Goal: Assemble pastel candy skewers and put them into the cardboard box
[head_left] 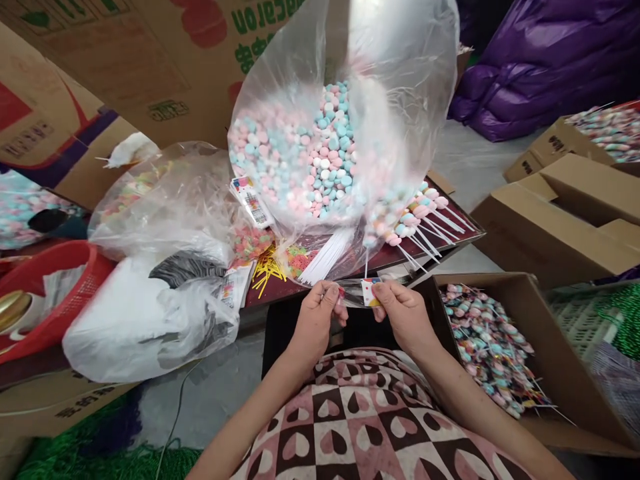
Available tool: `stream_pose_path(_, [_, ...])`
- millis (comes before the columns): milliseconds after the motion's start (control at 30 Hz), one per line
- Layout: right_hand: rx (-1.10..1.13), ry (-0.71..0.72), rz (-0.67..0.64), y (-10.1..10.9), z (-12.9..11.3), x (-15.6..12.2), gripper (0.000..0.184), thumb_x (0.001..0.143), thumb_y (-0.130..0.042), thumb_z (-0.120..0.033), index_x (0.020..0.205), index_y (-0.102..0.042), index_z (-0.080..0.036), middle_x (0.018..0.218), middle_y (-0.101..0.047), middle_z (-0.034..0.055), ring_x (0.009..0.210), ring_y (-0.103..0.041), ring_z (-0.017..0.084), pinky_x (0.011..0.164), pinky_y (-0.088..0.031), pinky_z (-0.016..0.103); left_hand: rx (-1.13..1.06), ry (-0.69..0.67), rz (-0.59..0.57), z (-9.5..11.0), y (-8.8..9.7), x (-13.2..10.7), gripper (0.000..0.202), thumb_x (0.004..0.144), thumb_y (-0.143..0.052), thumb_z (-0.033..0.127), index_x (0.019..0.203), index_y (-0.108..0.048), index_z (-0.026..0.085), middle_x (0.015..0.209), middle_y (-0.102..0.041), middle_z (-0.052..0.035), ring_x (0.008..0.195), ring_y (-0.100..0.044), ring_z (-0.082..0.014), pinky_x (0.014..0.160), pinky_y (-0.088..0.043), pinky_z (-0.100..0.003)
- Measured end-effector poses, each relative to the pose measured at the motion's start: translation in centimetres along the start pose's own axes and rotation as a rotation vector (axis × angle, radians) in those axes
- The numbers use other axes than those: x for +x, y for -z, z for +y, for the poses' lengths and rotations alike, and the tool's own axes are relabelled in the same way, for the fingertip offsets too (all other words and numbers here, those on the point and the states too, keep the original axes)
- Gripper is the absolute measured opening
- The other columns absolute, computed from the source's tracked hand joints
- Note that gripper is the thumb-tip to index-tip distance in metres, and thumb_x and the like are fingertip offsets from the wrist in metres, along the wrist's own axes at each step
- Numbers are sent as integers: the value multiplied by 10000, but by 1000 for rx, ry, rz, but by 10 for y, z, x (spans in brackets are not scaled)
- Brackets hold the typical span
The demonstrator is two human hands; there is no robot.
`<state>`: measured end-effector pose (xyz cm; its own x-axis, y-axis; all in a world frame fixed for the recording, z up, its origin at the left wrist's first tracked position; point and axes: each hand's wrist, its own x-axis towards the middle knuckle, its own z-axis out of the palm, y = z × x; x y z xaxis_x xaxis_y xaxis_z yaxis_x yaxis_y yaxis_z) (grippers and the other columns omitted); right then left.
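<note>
A red basket [97,267] stands at the far left, a round golden object [13,309] inside it. A large printed carton [150,67] rises behind. Shiny purple bags [545,67] rest on the grey floor [465,150] at upper right, near an open cardboard box [540,233]. Green stringy material [60,460] lies at lower left, beside a thin cable [175,420].
</note>
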<state>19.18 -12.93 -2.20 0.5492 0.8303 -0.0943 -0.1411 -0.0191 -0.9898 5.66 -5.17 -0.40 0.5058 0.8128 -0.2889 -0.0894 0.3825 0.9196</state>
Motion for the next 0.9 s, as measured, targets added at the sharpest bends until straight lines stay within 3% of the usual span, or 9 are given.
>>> stream_pose_path(100, [-8, -10, -13, -3, -1, 4, 437, 849, -632, -518, 560, -590, -193, 511, -539, -24, 513, -468, 107, 542, -369, 253, 41, -36, -12, -4, 5, 3, 384, 838, -619, 538, 755, -465, 196, 489, -379, 100, 414, -372, -58, 456, -325, -206])
stream_pose_path(233, [65, -68, -89, -9, -7, 10, 320, 721, -769, -490, 689, -643, -197, 619, -600, -21, 566, -503, 118, 570, -402, 255, 127, -57, -9, -8, 10, 4, 414, 859, -572, 573, 728, -448, 200, 461, -365, 99, 403, -345, -57, 448, -287, -216])
stream_pose_path(433, [-117, 52, -82, -13, -4, 4, 474, 905, -583, -485, 533, -510, -202, 492, -466, -28, 520, -417, 114, 552, -325, 268, -24, 53, -93, 2, 15, -4, 443, 750, -685, 588, 887, -586, 178, 452, -361, 117, 367, -308, -48, 433, -317, -225])
stream_pose_path(567, [-316, 127, -153, -22, -7, 11, 430, 881, -622, -479, 551, -562, -209, 528, -505, -15, 527, -434, 125, 539, -320, 281, -76, 13, 36, 7, 36, -12, 451, 699, -723, 587, 760, -619, 153, 400, -358, 104, 358, -326, -46, 446, -337, -235])
stream_pose_path(667, [-312, 177, -185, -44, -20, 24, 342, 845, -670, -473, 613, -624, -225, 559, -545, -3, 555, -479, 144, 557, -371, 294, -145, -98, 179, 6, 61, -17, 472, 733, -672, 630, 698, -565, 171, 380, -322, 113, 350, -297, -43, 454, -370, -231])
stream_pose_path(767, [-289, 229, -247, -81, -39, 35, 301, 838, -679, -469, 651, -642, -235, 585, -559, -2, 589, -513, 155, 587, -414, 303, -191, -170, 297, 6, 88, -27, 492, 756, -650, 640, 648, -492, 186, 389, -306, 113, 352, -282, -41, 444, -373, -218])
stream_pose_path(900, [-389, 299, -500, -147, -54, 45, 249, 843, -649, -470, 871, -726, -234, 752, -689, 27, 681, -601, 181, 659, -475, 323, -308, -185, 323, 5, 117, -50, 538, 739, -661, 651, 585, -419, 196, 402, -261, 108, 348, -272, -41, 425, -360, -221])
